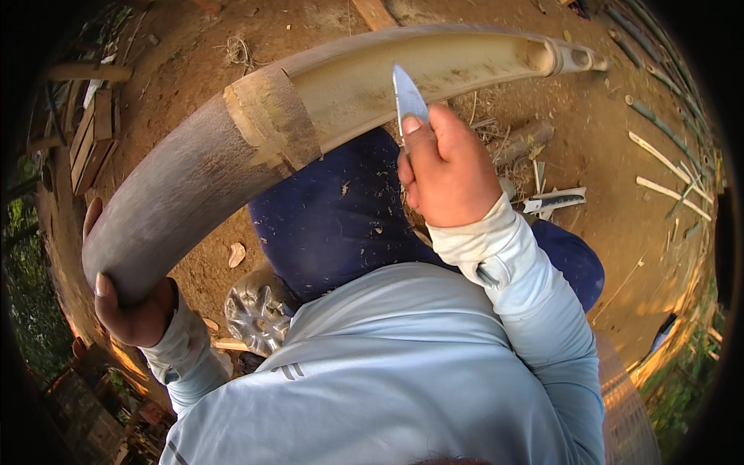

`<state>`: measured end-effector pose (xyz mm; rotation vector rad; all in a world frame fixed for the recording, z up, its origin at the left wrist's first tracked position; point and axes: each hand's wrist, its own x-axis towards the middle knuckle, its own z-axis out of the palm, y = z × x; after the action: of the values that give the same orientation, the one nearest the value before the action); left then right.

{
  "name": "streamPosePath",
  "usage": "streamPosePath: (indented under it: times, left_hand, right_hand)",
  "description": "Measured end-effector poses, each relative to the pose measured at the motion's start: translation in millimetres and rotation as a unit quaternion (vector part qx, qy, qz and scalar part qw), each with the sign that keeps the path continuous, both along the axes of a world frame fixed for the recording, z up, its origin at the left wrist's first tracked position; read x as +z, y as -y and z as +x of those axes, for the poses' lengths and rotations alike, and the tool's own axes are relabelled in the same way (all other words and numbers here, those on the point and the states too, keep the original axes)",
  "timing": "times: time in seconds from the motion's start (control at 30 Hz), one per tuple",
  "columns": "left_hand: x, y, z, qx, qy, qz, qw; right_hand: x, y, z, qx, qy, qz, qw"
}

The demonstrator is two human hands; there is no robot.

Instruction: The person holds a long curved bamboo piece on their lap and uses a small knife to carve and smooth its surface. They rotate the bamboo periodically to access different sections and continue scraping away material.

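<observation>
**L hand on bamboo pole, R hand w/ knife**

Far L: wooden planks stacked on the dirt. Next, L hand curled part-closed round the near end of the bamboo pole, thumb this side, fingertips showing at the far edge. Pole runs from there up & across to upper R, passing in front of the L leg in dk blue trousers; grey-brown & whole at the L end, cut open past the thick node, pale hollow showing (smaller opening nr the far tip too). Clear plastic bottle on the ground by the leg. Mid-R: R hand in a closed fist round the knife, handle hidden, thumb on blade, tip pointing away; can't tell if blade touches pole. Far R: pale strips & green poles on the ground.
</observation>
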<state>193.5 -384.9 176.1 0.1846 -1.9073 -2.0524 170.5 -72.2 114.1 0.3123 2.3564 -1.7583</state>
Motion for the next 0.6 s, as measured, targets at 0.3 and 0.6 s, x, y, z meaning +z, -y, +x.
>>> streamPosePath:
  times: [0.3,0.6]
  left_hand:
    - [-1.6,-2.9,-2.1,-0.003,-0.012,0.001,1.000]
    - [-5.8,-1.0,-1.9,-0.018,-0.020,0.000,1.000]
  right_hand:
    - [-3.1,12.9,8.4,0.029,-0.102,0.082,0.991]
    - [4.9,34.7,22.0,0.054,-0.120,0.067,0.989]
